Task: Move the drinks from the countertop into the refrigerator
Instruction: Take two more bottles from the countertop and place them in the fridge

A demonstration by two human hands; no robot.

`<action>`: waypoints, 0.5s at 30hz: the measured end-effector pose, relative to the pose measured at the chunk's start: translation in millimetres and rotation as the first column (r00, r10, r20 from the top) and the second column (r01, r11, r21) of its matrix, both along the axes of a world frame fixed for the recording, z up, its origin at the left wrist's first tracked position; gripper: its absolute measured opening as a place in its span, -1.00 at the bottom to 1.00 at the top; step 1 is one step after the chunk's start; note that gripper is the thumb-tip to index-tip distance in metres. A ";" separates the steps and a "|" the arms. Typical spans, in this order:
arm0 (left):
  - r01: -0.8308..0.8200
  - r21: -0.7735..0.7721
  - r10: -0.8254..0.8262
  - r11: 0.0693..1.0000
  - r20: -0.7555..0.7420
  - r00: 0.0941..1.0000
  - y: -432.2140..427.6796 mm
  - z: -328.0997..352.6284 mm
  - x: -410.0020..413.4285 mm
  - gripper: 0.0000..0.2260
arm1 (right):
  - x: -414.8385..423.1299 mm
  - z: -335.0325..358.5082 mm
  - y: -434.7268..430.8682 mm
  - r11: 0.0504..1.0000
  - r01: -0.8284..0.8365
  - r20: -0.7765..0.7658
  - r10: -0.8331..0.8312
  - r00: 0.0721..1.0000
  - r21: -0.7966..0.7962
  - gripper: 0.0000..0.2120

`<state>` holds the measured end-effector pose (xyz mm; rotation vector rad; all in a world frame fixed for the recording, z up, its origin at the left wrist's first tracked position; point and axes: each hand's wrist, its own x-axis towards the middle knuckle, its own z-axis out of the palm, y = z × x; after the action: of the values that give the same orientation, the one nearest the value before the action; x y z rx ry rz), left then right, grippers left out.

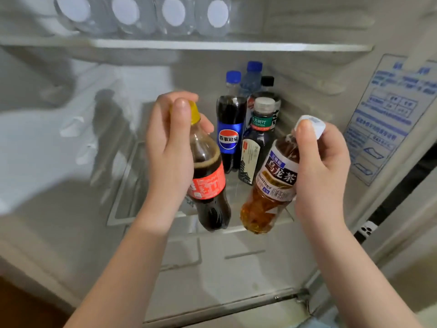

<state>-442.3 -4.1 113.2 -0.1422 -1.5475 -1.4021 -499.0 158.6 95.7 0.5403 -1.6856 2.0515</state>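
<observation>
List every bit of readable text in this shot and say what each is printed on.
"百事可乐": blue label of the standing Pepsi bottle.
"方树叶": green neck band of the dark tea bottle; the character before it is unclear.
"SUNTORY" and "乌龙茶": label of the amber tea bottle held by the right hand.
Red label of the cola bottle held by the left hand: too blurred.
Blue-printed sticker at the right: too blurred.
</observation>
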 end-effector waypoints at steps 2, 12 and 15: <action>-0.015 -0.003 0.015 1.000 -0.008 1.000 -1.4 5.1 -17.0 -0.81 | -13.0 4.2 -3.7 0.999 0.038 -0.002 -0.038 0.999 -0.021 -0.86; -0.071 -0.045 0.074 0.996 0.054 0.996 0.0 1.0 -78.4 -0.89 | -65.9 -7.5 -19.6 0.988 0.129 -0.015 -0.128 0.992 0.087 -0.83; -0.061 -0.077 0.066 0.995 0.060 0.996 2.4 3.2 -83.9 -0.87 | -76.5 -8.4 -23.3 0.982 0.130 -0.013 -0.129 0.992 0.138 -0.85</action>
<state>-526.2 -1.7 116.4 -0.0944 -1.6429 -1.3103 -575.5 135.3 87.3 0.4653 -1.8211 1.8510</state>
